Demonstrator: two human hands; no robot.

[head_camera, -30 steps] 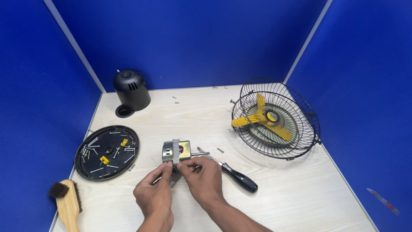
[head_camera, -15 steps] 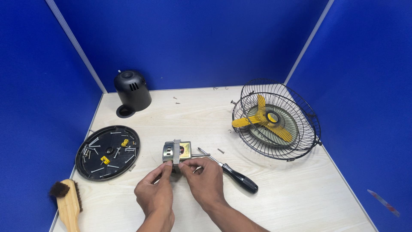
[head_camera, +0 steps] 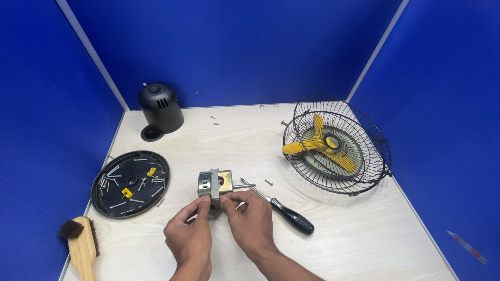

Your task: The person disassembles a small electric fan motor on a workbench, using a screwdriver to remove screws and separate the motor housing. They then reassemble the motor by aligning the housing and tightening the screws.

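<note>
A small metal fan motor with a shaft pointing right rests on the wooden table near the front middle. My left hand pinches its near left side with thumb and forefinger. My right hand grips its near right side, fingers closed against the housing. A screwdriver with a black handle lies just right of my right hand, its tip near the motor shaft.
A black round plate holding several screws and yellow clips lies at the left. A wooden brush sits at the front left corner. A black motor cover stands at the back left. A wire fan cage with yellow blades lies at the right.
Both hands stay on the motor; the fingers have shifted slightly along its near edge. Nothing else has moved.
</note>
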